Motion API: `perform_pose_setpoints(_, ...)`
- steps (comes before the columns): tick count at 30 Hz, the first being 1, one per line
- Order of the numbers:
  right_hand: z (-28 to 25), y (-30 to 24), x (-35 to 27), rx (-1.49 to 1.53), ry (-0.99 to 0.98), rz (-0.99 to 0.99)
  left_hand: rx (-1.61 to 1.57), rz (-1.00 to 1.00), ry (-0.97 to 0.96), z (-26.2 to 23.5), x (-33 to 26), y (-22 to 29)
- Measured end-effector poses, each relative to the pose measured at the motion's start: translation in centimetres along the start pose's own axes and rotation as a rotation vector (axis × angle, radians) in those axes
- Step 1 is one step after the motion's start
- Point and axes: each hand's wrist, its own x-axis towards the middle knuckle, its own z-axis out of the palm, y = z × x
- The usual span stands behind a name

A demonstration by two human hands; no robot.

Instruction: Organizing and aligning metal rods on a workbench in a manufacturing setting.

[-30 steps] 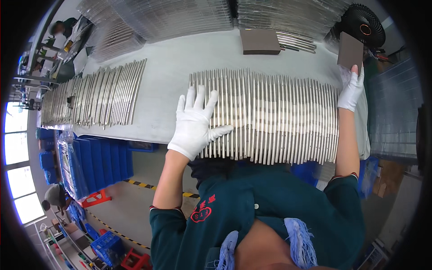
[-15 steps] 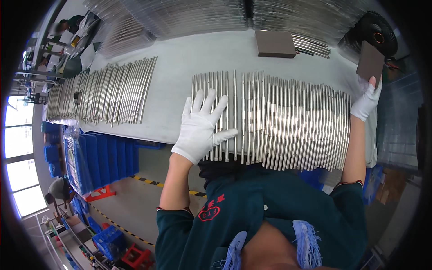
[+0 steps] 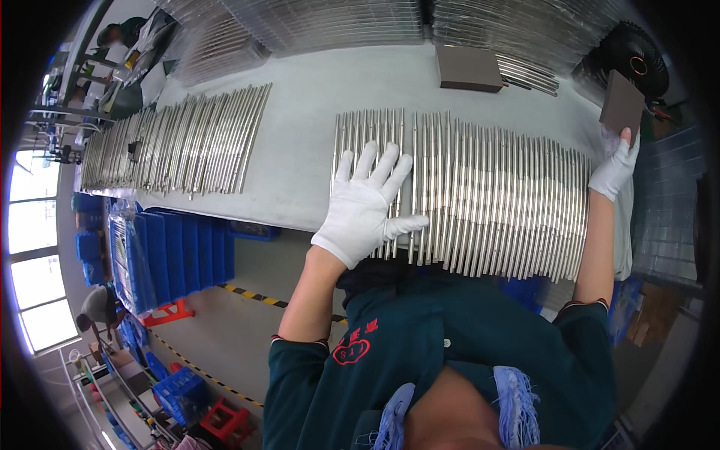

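A row of slim silver metal rods (image 3: 480, 195) lies side by side on the pale table, ends toward my body. My left hand (image 3: 369, 202), in a white glove, rests on the rods at the row's left end. Its fingers are spread, and its thumb reaches across a narrow gap in the row. Beyond the row's right end, my gloved right hand (image 3: 616, 171) is closed on the lower end of a flat brown rectangular block (image 3: 622, 105), held up off the table. My right palm is turned partly out of sight.
A second group of rods (image 3: 176, 142) lies at the left. Another brown block (image 3: 469, 69) rests at the back beside a few rods (image 3: 529, 75). Stacked clear plastic trays (image 3: 330, 26) line the far edge. A black fan (image 3: 637, 64) stands back right; blue bins (image 3: 180, 251) sit below left.
My left hand has slid to the right over the rods, its fingers still spread. My right hand keeps hold of the brown block at nearly the same place. The whole view has shifted slightly.
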Motion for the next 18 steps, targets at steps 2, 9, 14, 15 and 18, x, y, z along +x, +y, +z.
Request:
perform_pose_setpoints(2,0.1,-0.1,-0.1,-0.029,-0.007,-0.011,0.023,0.028,0.007,0.5,0.5,0.9)
perform_pose_setpoints(9,0.2,-0.4,0.2,0.204,0.069,0.302,0.034,0.033,0.007,-0.1,0.0,0.7)
perform_pose_setpoints(14,-0.9,0.8,0.8,0.305,0.049,0.426,0.054,-0.063,-0.001,-0.7,-1.7,-1.8)
perform_pose_setpoints(15,-0.3,0.6,0.4,0.303,0.05,0.415,0.054,-0.113,0.01,-0.9,-2.1,-2.3)
perform_pose_setpoints(18,0.0,0.6,0.2,0.271,0.047,0.374,0.073,-0.17,0.016,-1.4,-2.1,-2.4)
